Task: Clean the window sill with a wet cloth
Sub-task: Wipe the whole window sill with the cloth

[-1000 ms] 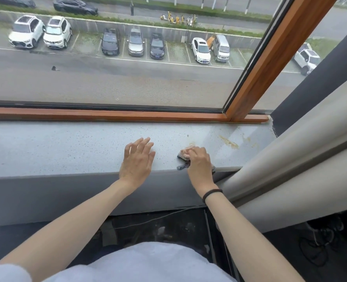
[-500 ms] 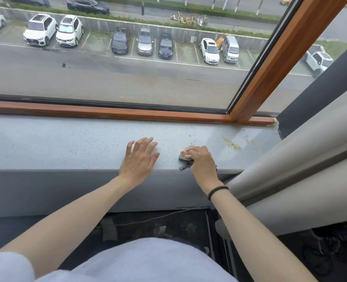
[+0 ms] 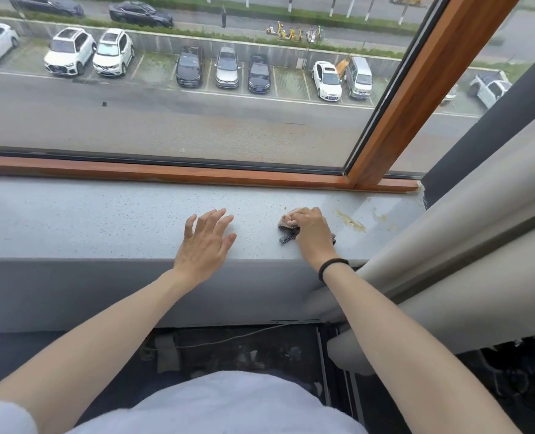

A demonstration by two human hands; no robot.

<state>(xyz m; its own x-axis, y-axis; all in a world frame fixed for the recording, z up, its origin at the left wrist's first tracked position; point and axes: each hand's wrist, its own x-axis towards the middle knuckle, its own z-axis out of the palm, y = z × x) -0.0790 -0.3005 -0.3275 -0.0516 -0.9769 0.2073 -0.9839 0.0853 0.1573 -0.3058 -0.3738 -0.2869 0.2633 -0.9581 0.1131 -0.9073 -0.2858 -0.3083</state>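
Window sill (image 3: 103,220): left hand (image 3: 205,242) flat, fingers spread; right hand (image 3: 310,233) clutching dark cloth (image 3: 288,238), fingers curled; yellowish stain (image 3: 351,221) just right.

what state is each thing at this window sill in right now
window sill, grey, stained near its right end
stain, yellowish, not yet wiped, right of the cloth
cloth, bunched on the sill under the right hand
right hand, curled over the cloth
left hand, fingers spread, holding nothing
window, shut
curtain, gathered at the right
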